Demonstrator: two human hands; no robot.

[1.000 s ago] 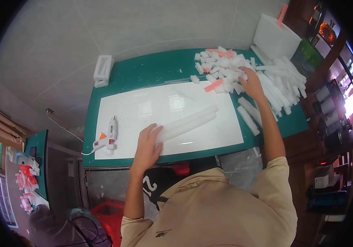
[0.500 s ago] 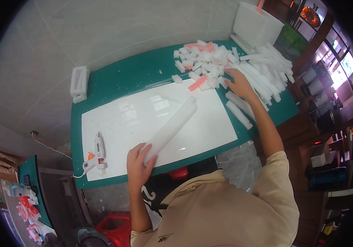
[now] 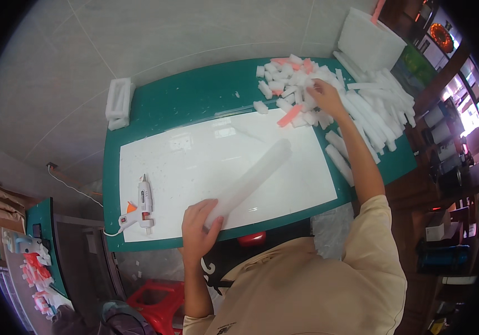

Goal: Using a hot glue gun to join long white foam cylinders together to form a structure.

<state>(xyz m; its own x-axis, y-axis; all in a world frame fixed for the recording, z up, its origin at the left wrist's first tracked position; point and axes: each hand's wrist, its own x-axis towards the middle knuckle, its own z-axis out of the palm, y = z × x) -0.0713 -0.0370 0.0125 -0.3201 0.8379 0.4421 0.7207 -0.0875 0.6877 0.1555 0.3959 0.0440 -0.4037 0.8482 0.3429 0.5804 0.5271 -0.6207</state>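
My left hand [image 3: 201,228] is wrapped around the near end of a long white foam strip [image 3: 253,176], which slants up to the right over the white sheet [image 3: 167,184]. Over the far right of the table, my right hand [image 3: 327,97] is in the heap of small white and pink foam pieces [image 3: 292,78]. Its fingers are bent together at the pieces; whatever they pinch is hidden. One pink foam piece [image 3: 290,115] lies at the heap's near edge, beside the sheet. Longer foam strips [image 3: 370,114] are stacked right of my right hand.
A white glue gun [image 3: 143,201] with an orange trigger rests on the sheet's left part, its cord trailing off. A white foam frame [image 3: 119,103] stands at the green table's [image 3: 195,89] left edge. A large white foam box [image 3: 370,39] is at the far right corner. Below is a red stool [image 3: 158,301].
My right hand's fingers have come closer together in the heap. My left hand stays on the foam strip. The whole view has shifted, so the table sits slightly farther right.
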